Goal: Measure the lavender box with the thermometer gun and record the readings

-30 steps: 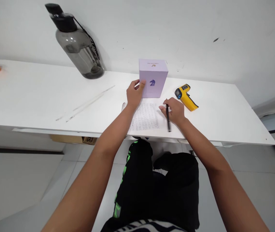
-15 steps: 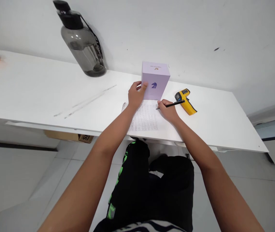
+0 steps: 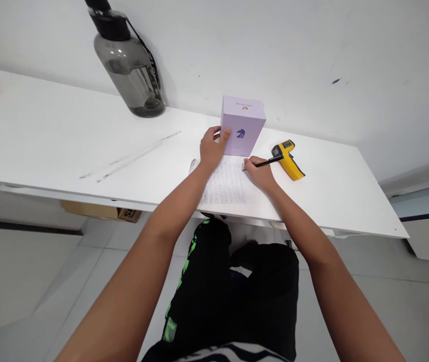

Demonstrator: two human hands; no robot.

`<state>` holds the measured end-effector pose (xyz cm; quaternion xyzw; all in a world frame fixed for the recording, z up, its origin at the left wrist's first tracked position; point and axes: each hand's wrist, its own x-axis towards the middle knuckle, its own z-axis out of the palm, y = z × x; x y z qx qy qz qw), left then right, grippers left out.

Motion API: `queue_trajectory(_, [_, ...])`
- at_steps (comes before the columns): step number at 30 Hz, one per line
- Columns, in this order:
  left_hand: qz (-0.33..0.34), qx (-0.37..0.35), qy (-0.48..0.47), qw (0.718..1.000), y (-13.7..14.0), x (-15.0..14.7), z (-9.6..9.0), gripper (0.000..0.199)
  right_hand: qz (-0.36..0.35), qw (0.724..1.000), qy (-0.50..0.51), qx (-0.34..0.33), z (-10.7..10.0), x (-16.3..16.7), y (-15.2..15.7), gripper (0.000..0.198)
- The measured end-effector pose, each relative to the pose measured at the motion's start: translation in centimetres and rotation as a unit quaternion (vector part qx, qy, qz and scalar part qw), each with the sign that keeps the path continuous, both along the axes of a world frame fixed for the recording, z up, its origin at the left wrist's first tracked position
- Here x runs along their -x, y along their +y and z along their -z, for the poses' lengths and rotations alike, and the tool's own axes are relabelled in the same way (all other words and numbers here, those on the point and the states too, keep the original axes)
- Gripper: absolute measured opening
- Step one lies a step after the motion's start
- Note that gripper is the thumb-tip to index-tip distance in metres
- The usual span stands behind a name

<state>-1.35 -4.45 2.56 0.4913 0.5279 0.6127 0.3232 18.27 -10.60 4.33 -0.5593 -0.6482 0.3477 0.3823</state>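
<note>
A light purple box (image 3: pixel 242 133) with a dark blue horse-head mark stands upright on the white table. My left hand (image 3: pixel 214 146) grips its left edge, thumb on the front face and fingers at the side, partly hidden. Just in front of the box lies a sheet of paper (image 3: pixel 224 186) covered in rows of handwriting. A black pen (image 3: pixel 267 162) is pinched in my right hand (image 3: pixel 260 174), its tip at the upper right of the sheet. My left forearm covers part of the paper's left side.
A yellow and black infrared thermometer gun (image 3: pixel 290 161) lies right of my right hand. A large grey water bottle (image 3: pixel 129 75) stands at the back left by the wall. Grey streaks mark the white table (image 3: pixel 48 136). Below it is a cardboard box (image 3: pixel 94 208).
My right hand with the pen has shifted slightly left over the paper. The left hand keeps its hold on the box. The camera view has moved a little.
</note>
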Motion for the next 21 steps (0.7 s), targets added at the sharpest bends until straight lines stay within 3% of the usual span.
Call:
queue_trajectory(8, [0.000, 0.005, -0.009, 1.000, 0.00, -0.11, -0.05, 0.038, 0.004, 1.000, -0.007, -0.011, 0.07, -0.30, -0.09, 0.043])
queue_trajectory(21, [0.003, -0.002, 0.022, 1.000, 0.19, -0.09, 0.12, 0.046, 0.022, 0.999, -0.026, -0.019, 0.06, -0.15, -0.26, 0.046])
